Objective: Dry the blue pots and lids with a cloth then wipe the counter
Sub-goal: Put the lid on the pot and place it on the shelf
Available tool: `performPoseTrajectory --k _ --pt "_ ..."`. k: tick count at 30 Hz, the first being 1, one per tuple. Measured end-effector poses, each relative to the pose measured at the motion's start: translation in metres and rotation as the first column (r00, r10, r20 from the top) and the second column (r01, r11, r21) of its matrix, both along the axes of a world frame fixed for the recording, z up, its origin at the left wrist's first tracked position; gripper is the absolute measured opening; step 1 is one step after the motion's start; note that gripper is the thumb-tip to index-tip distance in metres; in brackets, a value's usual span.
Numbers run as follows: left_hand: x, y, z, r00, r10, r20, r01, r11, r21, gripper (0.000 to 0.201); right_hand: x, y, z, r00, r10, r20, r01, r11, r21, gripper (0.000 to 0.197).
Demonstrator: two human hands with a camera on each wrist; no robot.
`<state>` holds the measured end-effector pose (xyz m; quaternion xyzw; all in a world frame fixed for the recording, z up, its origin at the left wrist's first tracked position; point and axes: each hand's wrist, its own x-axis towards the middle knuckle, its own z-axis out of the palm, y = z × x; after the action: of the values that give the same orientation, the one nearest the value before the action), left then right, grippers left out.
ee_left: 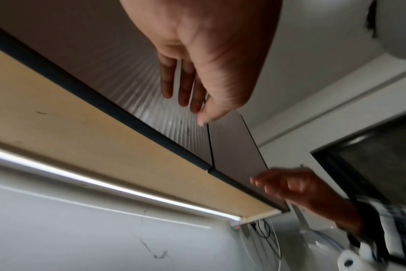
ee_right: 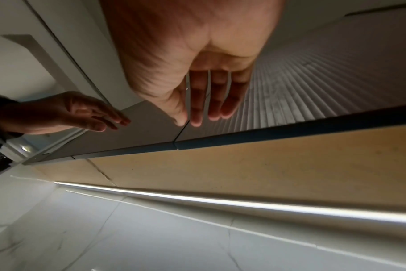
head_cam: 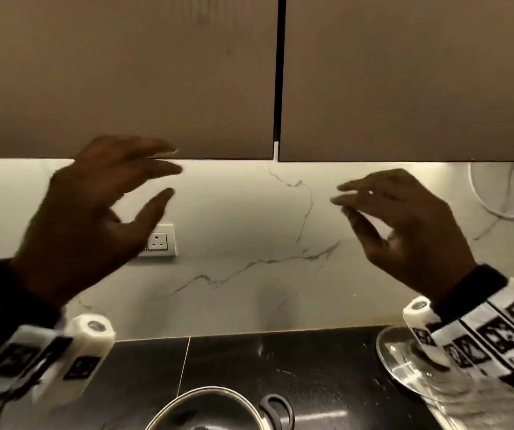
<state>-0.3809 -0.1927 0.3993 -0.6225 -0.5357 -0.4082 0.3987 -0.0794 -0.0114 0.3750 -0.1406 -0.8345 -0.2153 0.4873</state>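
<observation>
Both hands are raised in front of the marble wall, palms facing each other, empty. My left hand [head_cam: 100, 209] has its fingers straight and spread, their tips at the lower edge of the wall cupboard. My right hand [head_cam: 404, 221] is held a little lower, fingers straight and close together, holding nothing. A pot [head_cam: 212, 411] with a metal rim and a black handle shows at the bottom edge of the head view on the black counter [head_cam: 311, 367]. A glass lid [head_cam: 404, 367] lies on the counter under my right wrist. No cloth is in view.
Two brown wall cupboard doors [head_cam: 125, 72] fill the top of the head view, with a dark gap between them. A wall socket [head_cam: 161, 240] sits on the marble backsplash. A white cable [head_cam: 491, 209] hangs at the far right. A light strip [ee_right: 243, 203] runs under the cupboard.
</observation>
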Motion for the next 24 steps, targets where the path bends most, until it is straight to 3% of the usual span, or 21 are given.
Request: performPoseTrajectory --k 1,3,5,8,10,13,18,21,24 --pt "0.024 0.005 0.01 0.989 -0.012 -0.146 0.011 1.0 -0.008 0.03 -0.002 0.003 0.008 1.0 -0.004 -0.027 0.006 0.998 0.062 0.021" --pt "0.03 0.03 0.013 0.966 0.062 -0.251 -0.069 0.997 -0.019 0.046 -0.009 0.009 0.02 0.998 -0.035 -0.048 0.042 0.987 0.158 0.028" --pt "0.031 0.053 0.016 0.955 0.122 -0.271 -0.149 0.986 -0.079 0.067 -0.019 0.016 0.027 0.994 -0.11 -0.013 0.11 0.974 0.197 0.043" --pt "0.045 0.08 0.02 0.897 0.285 -0.337 -0.32 0.946 -0.052 0.102 -0.038 0.024 0.039 0.963 -0.261 0.062 0.244 0.947 0.207 0.076" --pt "0.05 0.097 0.025 0.85 0.388 -0.355 -0.426 0.904 -0.031 0.114 -0.054 0.03 0.048 0.934 -0.349 0.075 0.327 0.922 0.209 0.09" --pt "0.05 0.116 0.031 0.804 0.485 -0.343 -0.509 0.861 0.025 0.105 -0.078 0.039 0.055 0.924 -0.38 0.026 0.365 0.903 0.226 0.096" --pt "0.042 0.122 0.037 0.759 0.518 -0.394 -0.505 0.851 0.146 0.084 -0.094 0.045 0.052 0.94 -0.336 -0.056 0.338 0.9 0.274 0.083" --pt "0.047 0.113 0.039 0.769 0.506 -0.391 -0.496 0.858 0.134 0.078 -0.089 0.039 0.05 0.937 -0.344 -0.065 0.347 0.885 0.309 0.071" --pt "0.059 0.092 0.036 0.798 0.48 -0.363 -0.472 0.874 0.118 0.086 -0.077 0.016 0.049 0.948 -0.309 -0.076 0.318 0.91 0.265 0.064"
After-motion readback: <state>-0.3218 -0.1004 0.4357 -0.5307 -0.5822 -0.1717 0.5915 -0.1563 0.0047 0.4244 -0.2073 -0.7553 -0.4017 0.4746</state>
